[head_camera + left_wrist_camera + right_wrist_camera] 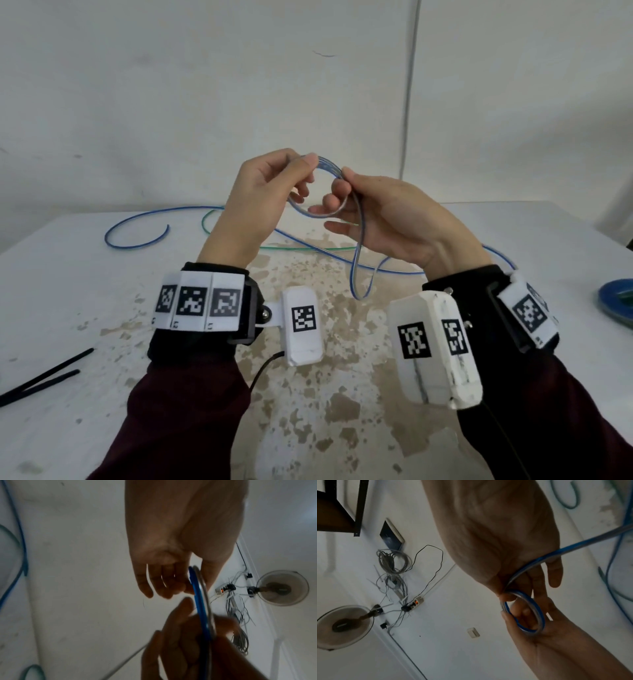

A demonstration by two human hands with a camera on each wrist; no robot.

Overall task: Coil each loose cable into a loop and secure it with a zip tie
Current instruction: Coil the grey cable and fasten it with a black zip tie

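Two hands hold the blue cable (358, 240) above the table (68, 291). My left hand (260, 198) pinches the small coil (322, 185) at its top; my right hand (387, 219) pinches the opposite side, its tail hanging to the table. I judge the cable light, smooth and springy: grip it where turns cross, or it unwinds. Thin black zip ties (41, 377) lie near left; a green cable (291, 247) lies behind.

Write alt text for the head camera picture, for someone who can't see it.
Two hands, the left hand and the right hand, hold a small coil of blue cable above a stained white table, the rest of it trailing down onto the tabletop. A green cable lies behind; black zip ties lie at left.
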